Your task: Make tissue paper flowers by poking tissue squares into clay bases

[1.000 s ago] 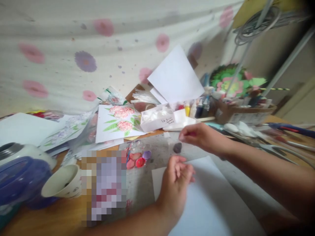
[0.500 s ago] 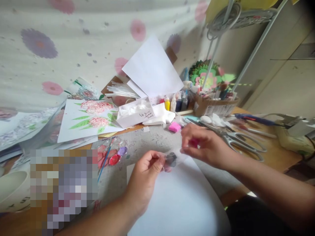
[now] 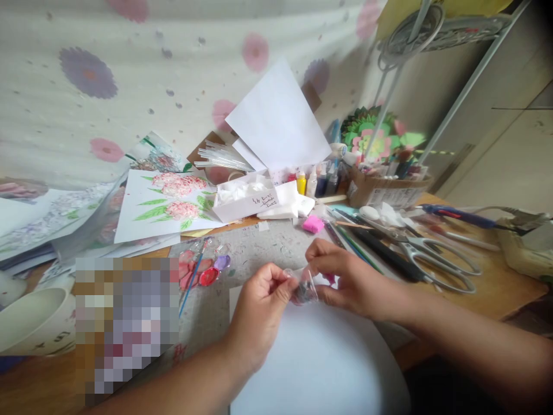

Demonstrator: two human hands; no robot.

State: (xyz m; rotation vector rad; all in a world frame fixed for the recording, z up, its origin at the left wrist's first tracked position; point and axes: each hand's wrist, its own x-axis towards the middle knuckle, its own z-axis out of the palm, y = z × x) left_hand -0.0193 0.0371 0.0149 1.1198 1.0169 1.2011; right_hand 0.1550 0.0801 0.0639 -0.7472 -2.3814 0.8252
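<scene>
Between the thumb and fingers of my left hand (image 3: 270,300) is a small clear plastic bag (image 3: 311,293) with a dark lump inside. The curled fingers of my right hand (image 3: 339,276) are at the bag's right side; whether a fingertip is inside it I cannot tell. A bit of magenta material (image 3: 329,279) shows within the right hand's curled fingers, mostly hidden. Both hands are above a large white sheet of paper (image 3: 311,357) on a grey mat (image 3: 216,328). Just beyond the right hand lies a pink block (image 3: 313,224).
Scissors (image 3: 436,259), pens and a black-handled tool (image 3: 389,253) lie to the right. Small paint bottles (image 3: 311,183) stand behind, beside a white box (image 3: 246,199) and a flower picture (image 3: 168,202). A palette (image 3: 203,274) with a blue brush and a bowl (image 3: 38,323) are left.
My right hand has come down and left, its fingertips now closer to my left hand at the bag. The stretched bag has gone slack. The whole view has shifted slightly.
</scene>
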